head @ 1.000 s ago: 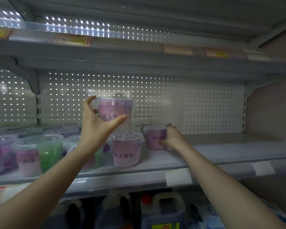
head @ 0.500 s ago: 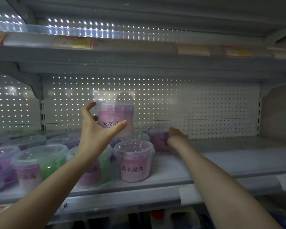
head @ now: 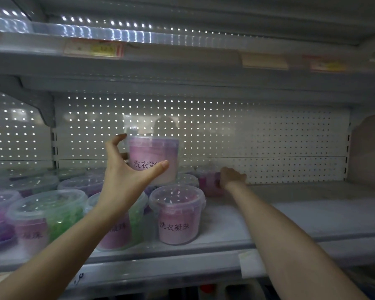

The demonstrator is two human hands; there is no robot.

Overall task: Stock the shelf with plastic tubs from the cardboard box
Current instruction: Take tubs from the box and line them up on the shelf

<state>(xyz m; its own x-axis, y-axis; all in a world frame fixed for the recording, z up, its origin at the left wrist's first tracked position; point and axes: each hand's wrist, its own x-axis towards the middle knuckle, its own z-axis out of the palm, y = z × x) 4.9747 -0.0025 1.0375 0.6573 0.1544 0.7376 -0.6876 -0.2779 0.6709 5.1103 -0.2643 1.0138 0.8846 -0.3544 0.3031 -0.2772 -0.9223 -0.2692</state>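
Tubs with clear lids stand in rows on the left part of the shelf. Our left hand holds one pink tub up in the air above them, thumb in front and fingers round the back. Our right hand reaches far in to a purple tub at the back, near the wall with little holes. It touches the tub's side (it is blurry there, so we cannot tell if the fingers grip it). Another pink tub, the front tub, stands near the shelf edge between our arms. A green tub stands further left.
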